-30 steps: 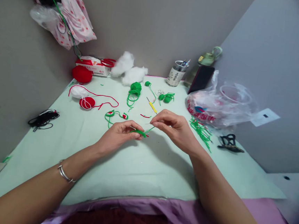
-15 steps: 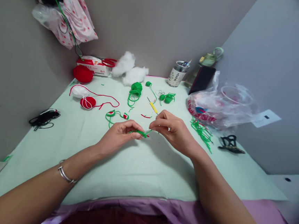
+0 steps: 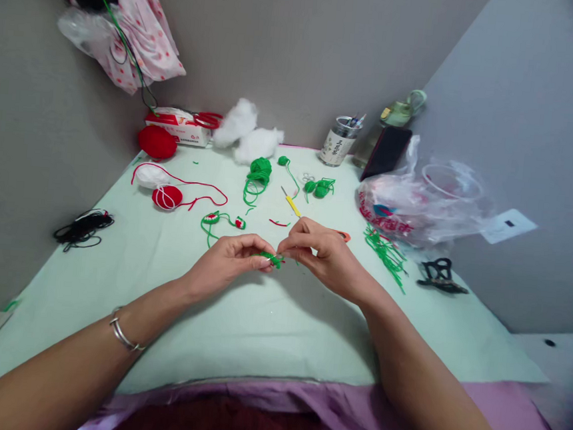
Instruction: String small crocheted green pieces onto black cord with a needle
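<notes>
My left hand (image 3: pixel 227 258) pinches a small green crocheted piece (image 3: pixel 274 261) between thumb and fingers, above the middle of the table. Right beside it, my right hand (image 3: pixel 330 256) has its thumb and fingertips pressed together at the piece's edge; whatever they grip is too small to make out. Beyond my right hand lies a crochet hook (image 3: pixel 292 205) with a yellow handle. Two small green, white and red crocheted pieces (image 3: pixel 210 218) joined by green yarn lie past my left hand. A short red yarn scrap (image 3: pixel 278 223) is between them and the hook.
Green yarn (image 3: pixel 260 170), small green balls (image 3: pixel 321 188), red yarn (image 3: pixel 157 142) and white stuffing (image 3: pixel 257 145) lie farther back. Black yarn (image 3: pixel 83 227) is left. On the right are cut green strands (image 3: pixel 384 256), a plastic bag (image 3: pixel 392 211), a phone (image 3: pixel 387 153) and a black claw clip (image 3: pixel 442 275).
My right hand has shifted slightly left and down, closer to the green piece. An orange object now shows behind it. My left hand keeps its hold almost unmoved.
</notes>
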### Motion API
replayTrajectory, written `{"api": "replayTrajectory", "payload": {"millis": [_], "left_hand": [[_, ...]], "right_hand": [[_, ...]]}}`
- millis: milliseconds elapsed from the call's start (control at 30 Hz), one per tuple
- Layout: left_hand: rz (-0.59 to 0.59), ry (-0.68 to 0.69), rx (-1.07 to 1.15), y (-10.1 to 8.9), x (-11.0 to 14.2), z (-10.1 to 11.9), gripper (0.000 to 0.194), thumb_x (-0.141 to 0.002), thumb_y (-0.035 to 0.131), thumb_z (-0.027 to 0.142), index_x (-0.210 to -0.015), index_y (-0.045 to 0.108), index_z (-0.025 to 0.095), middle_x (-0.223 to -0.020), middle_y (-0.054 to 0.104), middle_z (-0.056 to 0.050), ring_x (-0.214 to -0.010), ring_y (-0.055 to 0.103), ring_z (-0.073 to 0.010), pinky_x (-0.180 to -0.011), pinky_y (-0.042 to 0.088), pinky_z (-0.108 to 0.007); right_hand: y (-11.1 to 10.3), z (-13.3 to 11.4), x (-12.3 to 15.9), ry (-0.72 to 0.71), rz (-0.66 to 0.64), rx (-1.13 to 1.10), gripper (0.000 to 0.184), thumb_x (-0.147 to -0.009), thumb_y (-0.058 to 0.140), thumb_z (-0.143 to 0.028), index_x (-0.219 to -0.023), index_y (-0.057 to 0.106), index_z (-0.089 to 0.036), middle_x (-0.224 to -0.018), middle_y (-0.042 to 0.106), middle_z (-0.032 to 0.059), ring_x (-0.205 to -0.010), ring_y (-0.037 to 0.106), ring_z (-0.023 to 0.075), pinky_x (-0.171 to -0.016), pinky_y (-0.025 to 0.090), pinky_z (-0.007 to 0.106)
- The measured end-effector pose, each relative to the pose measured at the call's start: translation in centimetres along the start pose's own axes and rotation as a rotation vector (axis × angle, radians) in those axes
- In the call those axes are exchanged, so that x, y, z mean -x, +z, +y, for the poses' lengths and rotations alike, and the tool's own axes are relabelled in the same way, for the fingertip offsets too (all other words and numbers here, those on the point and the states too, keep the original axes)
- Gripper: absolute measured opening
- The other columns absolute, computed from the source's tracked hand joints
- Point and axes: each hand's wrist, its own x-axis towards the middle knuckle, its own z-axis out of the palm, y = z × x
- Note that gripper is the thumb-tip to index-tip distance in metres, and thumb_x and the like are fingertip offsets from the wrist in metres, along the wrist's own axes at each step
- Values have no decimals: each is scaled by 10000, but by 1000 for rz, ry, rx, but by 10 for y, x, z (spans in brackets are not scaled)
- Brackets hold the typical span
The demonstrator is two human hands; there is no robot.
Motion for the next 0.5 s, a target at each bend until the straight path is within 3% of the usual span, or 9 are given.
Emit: {"api": "replayTrajectory", "payload": {"millis": [233,400,500], "left_hand": [[-19,12,29,-3,-1,-3,160,-855,710,321,-921,685,177,-893,690,-14,-866,667,-160,-871,514,-319],[-28,-14,73,0,-3,-6,163,-820,730,304,-869,670,161,-880,662,-9,-868,648,-169,-918,514,-370],[-22,-33,98,1,-3,-7,166,-830,717,313,-842,674,153,-849,636,-5,-867,631,-168,-933,519,-384]], "right_hand": [[10,0,-2,91,79,-208,160,-911,604,-70,-993,694,-174,-892,657,23,-712,609,111,-670,465,234],[18,-7,0,-73,50,-126,144,-970,570,-169,-1033,700,-176,-931,694,61,-824,641,152,-746,482,267],[19,-8,1,-123,33,-41,192,-990,508,-140,-1052,687,-170,-936,689,74,-809,634,153,-725,474,266]]}}
